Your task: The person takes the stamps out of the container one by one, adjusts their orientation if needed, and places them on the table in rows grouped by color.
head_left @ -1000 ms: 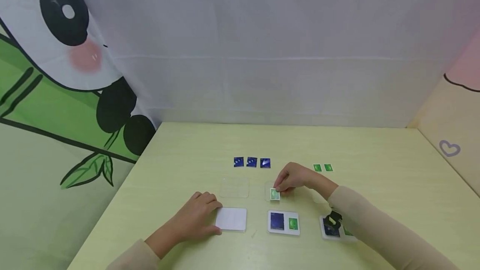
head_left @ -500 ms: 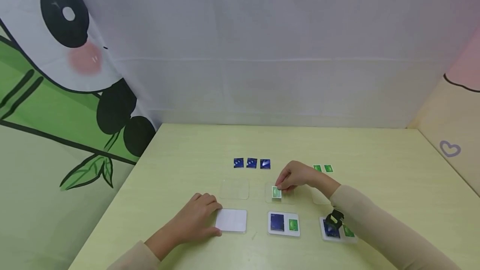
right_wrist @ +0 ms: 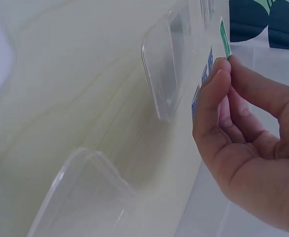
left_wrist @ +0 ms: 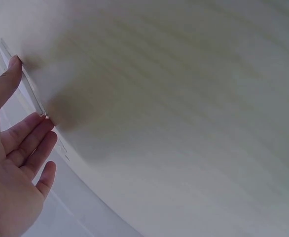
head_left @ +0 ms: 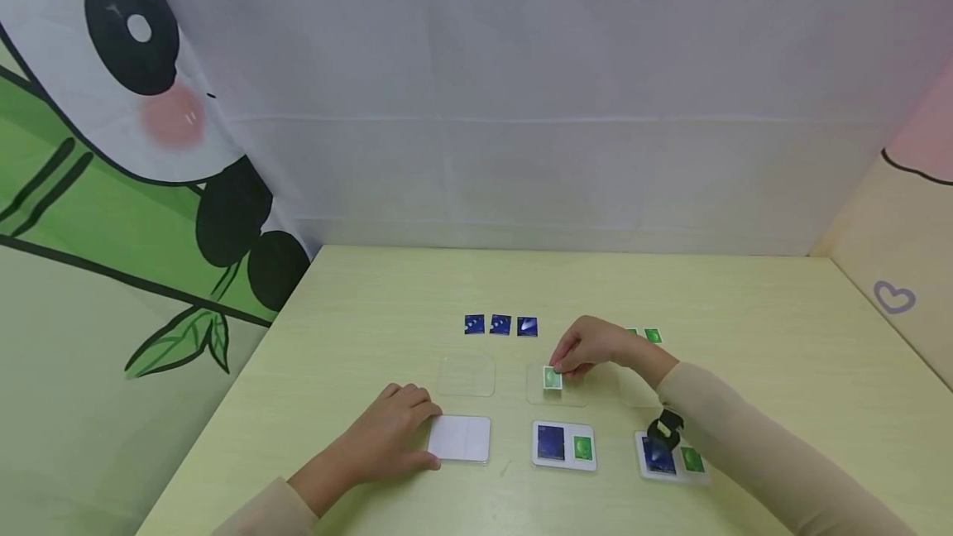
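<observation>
My right hand (head_left: 586, 347) pinches a small green card with a white border (head_left: 553, 378) between thumb and index finger. In the right wrist view the card (right_wrist: 225, 39) is seen nearly edge-on at the fingertips. Below it lies a clear plastic lid (head_left: 536, 396), overlapped by the card in the head view. My left hand (head_left: 398, 433) holds a flat white rectangular case (head_left: 459, 438) at its left corners, index finger on the far one and thumb on the near one. The left wrist view shows these fingertips (left_wrist: 42, 116) right at the case's edge.
Two similar white cases, each with a blue and a green card, lie to the right: a middle one (head_left: 564, 446) and one (head_left: 672, 460) partly under the right sleeve. Other clear lids (head_left: 466, 376) flank the middle one. Three blue cards (head_left: 500, 325) and green cards (head_left: 653, 336) lie farther back.
My right hand has moved slightly right and away from me with the green card. My left hand stays on the white case.
</observation>
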`<state>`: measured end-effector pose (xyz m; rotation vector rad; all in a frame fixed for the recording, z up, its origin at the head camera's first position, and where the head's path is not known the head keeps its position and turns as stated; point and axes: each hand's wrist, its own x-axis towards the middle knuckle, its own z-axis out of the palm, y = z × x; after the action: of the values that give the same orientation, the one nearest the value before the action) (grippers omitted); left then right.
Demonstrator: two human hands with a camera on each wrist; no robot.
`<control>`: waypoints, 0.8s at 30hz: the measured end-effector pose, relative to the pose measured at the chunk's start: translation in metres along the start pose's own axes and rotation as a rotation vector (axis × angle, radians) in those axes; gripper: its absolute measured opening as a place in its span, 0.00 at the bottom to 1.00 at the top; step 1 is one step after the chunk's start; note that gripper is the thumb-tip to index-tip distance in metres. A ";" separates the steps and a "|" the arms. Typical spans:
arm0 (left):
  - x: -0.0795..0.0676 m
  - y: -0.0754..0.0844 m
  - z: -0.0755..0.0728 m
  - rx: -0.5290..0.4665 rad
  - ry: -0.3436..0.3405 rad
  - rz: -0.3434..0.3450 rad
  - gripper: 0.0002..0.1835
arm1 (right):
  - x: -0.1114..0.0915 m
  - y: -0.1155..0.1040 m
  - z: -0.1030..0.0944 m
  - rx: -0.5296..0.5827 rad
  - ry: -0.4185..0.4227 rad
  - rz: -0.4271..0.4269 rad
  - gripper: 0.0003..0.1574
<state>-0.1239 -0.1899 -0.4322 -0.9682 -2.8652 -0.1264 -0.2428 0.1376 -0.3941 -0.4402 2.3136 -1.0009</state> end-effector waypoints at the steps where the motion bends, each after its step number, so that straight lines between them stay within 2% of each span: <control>1: 0.000 0.000 0.000 0.000 0.001 0.000 0.29 | 0.000 0.000 -0.001 -0.003 -0.001 0.002 0.08; 13: -0.001 0.000 0.001 -0.004 0.018 0.009 0.29 | 0.002 0.002 -0.007 -0.005 -0.017 0.025 0.09; 24: -0.001 0.001 0.000 -0.007 0.007 0.001 0.29 | 0.000 0.002 -0.012 0.015 -0.014 0.005 0.09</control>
<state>-0.1228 -0.1894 -0.4327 -0.9693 -2.8598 -0.1395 -0.2502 0.1455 -0.3886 -0.4335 2.2921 -1.0090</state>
